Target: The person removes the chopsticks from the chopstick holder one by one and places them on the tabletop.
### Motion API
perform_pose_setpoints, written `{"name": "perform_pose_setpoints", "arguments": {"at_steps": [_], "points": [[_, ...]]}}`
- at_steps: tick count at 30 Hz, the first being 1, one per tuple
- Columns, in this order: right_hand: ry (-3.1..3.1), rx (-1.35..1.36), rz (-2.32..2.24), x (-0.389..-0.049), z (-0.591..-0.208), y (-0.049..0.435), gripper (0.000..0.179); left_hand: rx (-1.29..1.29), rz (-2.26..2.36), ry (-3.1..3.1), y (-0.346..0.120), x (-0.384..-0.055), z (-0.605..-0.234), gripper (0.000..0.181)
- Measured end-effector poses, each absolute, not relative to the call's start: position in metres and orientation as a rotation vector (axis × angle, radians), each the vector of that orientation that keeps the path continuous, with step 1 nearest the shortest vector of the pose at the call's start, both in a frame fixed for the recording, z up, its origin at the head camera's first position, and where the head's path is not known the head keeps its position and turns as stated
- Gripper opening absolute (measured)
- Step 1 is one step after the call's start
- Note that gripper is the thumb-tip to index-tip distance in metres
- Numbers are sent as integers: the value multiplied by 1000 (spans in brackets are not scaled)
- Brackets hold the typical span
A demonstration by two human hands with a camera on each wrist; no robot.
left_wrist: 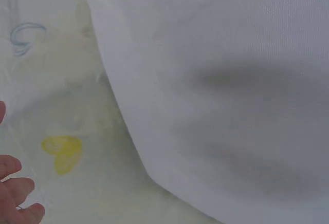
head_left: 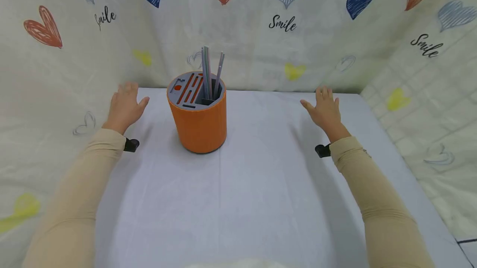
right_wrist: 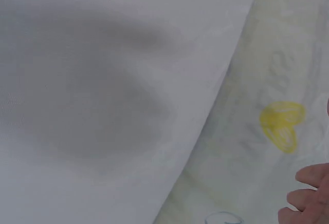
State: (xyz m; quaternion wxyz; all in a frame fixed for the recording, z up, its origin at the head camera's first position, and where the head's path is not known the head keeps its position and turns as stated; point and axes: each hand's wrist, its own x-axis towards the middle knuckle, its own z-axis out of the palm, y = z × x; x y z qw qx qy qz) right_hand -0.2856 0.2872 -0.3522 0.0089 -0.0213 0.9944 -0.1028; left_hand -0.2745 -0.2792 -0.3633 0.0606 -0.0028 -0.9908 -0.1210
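Note:
An orange cylindrical holder point(head_left: 199, 131) with a grey slotted top point(head_left: 186, 90) stands upright on the white table, left of centre. Several thin pale sticks point(head_left: 206, 71) rise from its open compartment; their kind cannot be made out. Left of the holder, my left hand point(head_left: 126, 105) is stretched forward near the back edge, fingers spread, holding nothing. Its fingertips show at the edge of the left wrist view. My right hand point(head_left: 325, 108) reaches out likewise, well to the holder's right, also with nothing in it. Fingers point(right_wrist: 311, 196) of that hand appear in the right wrist view.
Behind the white table point(head_left: 257, 185) hangs a pale curtain point(head_left: 253, 32) printed with hearts and "Smile" lettering, which also runs down both sides. Each wrist bears a black strap piece; the left one point(head_left: 131, 145) sits at the sleeve cuff.

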Motion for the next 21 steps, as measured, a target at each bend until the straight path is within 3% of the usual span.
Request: {"name": "perform_pose_setpoints", "arguments": {"at_steps": [12,21], "points": [[3139,-176,-586,-293,-328,260,87,-97,-354,-2918,-274,-274,-332,60],[2990,-388,-852,-279,-312,206,84,-213,-459,-2951,-254,-270,-314,59]]}}
